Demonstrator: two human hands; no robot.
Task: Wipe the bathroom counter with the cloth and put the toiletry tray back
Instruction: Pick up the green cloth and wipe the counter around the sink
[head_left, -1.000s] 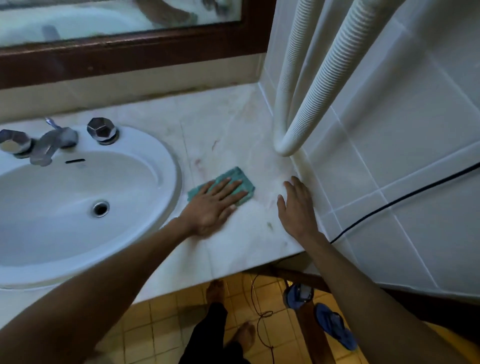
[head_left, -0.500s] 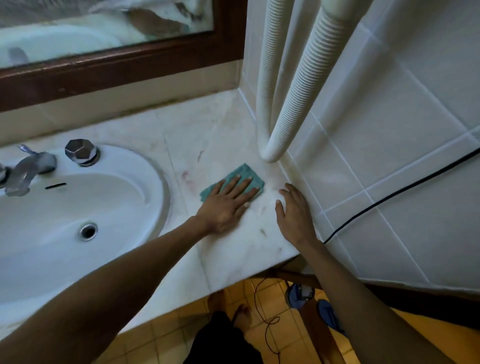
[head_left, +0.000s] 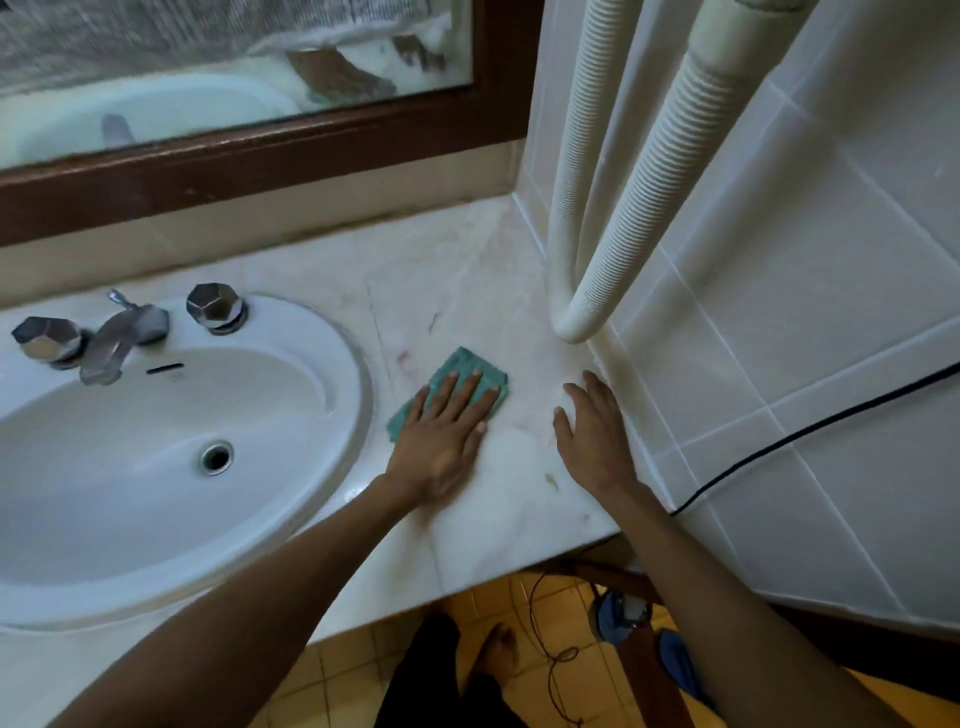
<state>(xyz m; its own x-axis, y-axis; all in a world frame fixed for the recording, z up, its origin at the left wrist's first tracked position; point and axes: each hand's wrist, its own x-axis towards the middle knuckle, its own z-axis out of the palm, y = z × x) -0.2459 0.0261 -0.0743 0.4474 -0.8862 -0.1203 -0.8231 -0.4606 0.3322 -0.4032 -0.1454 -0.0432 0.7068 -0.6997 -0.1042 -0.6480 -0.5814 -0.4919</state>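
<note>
Teal cloth (head_left: 457, 387) nearer sink (head_left: 332, 374) now, left hand (head_left: 441, 431) flat on it, right (head_left: 592, 436) open.

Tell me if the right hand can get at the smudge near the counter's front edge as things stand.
Probably yes. The right hand lies flat on the counter by the wall, and the smudge sits just beside its wrist with nothing between them. The cloth is under the left hand, though.

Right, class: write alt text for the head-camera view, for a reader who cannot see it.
A person's left hand presses a green cloth flat on a pale marble counter beside a white sink. The right hand rests open on the counter by the tiled wall. No toiletry tray is visible.
</note>
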